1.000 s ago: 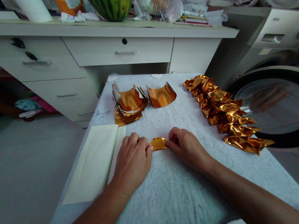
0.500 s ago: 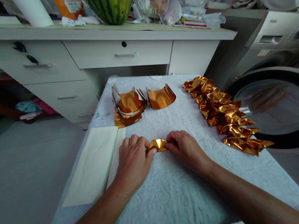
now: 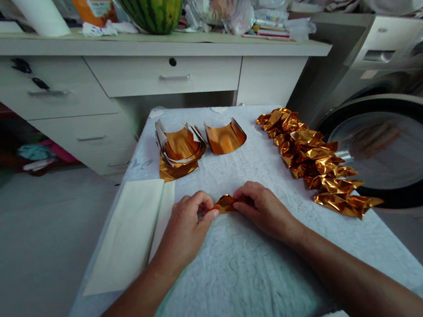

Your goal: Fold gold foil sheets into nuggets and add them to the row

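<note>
Between my two hands is a small folded piece of gold foil paper (image 3: 225,205), low over the cloth-covered table (image 3: 229,287). My left hand (image 3: 189,222) pinches its left end between thumb and forefinger. Its right end is gripped by the closed fingers of my right hand (image 3: 264,211), which hide that end. Beyond them lie a stack of curled gold foil sheets (image 3: 181,144) and a separate curled gold sheet (image 3: 226,136). On the right, a slanting row of folded gold foil pieces (image 3: 314,160) runs along the table.
Pale paper sheets (image 3: 127,233) lie along the table's left side. Behind stands a white desk (image 3: 169,83) bearing a cut watermelon (image 3: 150,4) and clutter. The open washing machine door (image 3: 391,149) sits close to the table's right edge.
The fingers of my left hand have drawn up into a tighter pinch on the foil's left end. The foil's middle looks more peaked and creased. The view has shifted slightly.
</note>
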Action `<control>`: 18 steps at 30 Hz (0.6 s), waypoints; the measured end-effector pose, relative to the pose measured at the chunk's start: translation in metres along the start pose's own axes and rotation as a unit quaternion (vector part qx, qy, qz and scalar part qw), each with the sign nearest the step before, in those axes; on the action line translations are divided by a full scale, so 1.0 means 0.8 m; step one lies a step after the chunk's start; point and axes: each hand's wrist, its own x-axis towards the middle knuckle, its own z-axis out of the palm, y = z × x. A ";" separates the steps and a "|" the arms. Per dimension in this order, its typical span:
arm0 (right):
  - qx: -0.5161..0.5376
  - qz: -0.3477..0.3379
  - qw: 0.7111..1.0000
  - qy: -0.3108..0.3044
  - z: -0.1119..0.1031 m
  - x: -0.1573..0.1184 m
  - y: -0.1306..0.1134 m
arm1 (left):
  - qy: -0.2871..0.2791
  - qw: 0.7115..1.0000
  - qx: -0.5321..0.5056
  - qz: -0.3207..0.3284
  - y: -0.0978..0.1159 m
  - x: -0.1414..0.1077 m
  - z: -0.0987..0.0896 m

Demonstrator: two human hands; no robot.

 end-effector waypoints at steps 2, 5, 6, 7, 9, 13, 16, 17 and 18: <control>0.025 -0.006 1.000 0.005 -0.003 -0.001 0.002 | -0.003 1.000 -0.025 -0.009 -0.001 0.001 0.000; 0.057 -0.007 0.998 0.002 -0.006 -0.001 0.001 | -0.014 0.999 -0.033 -0.009 -0.003 0.001 0.001; 0.066 -0.005 0.998 0.000 -0.006 -0.001 0.000 | -0.016 1.000 -0.026 -0.003 -0.004 0.001 0.001; 0.075 0.000 0.997 -0.002 -0.006 -0.001 -0.001 | -0.019 1.000 -0.017 0.006 -0.003 0.001 0.001; 0.099 0.012 0.995 -0.007 -0.005 0.000 -0.004 | -0.022 1.000 -0.005 0.018 -0.001 0.000 0.000; 0.149 0.025 0.988 -0.021 -0.003 -0.002 -0.008 | -0.026 1.000 0.000 0.004 0.005 -0.001 -0.001; 0.182 0.029 0.982 -0.030 -0.003 -0.003 -0.010 | -0.022 1.000 -0.006 -0.012 0.007 0.000 -0.001; 0.196 0.032 0.980 -0.036 -0.004 -0.003 -0.011 | -0.021 1.000 -0.011 -0.015 0.007 0.000 -0.001; 0.209 0.034 0.976 -0.044 -0.004 -0.003 -0.011 | -0.020 0.999 -0.017 -0.018 0.007 0.000 -0.001</control>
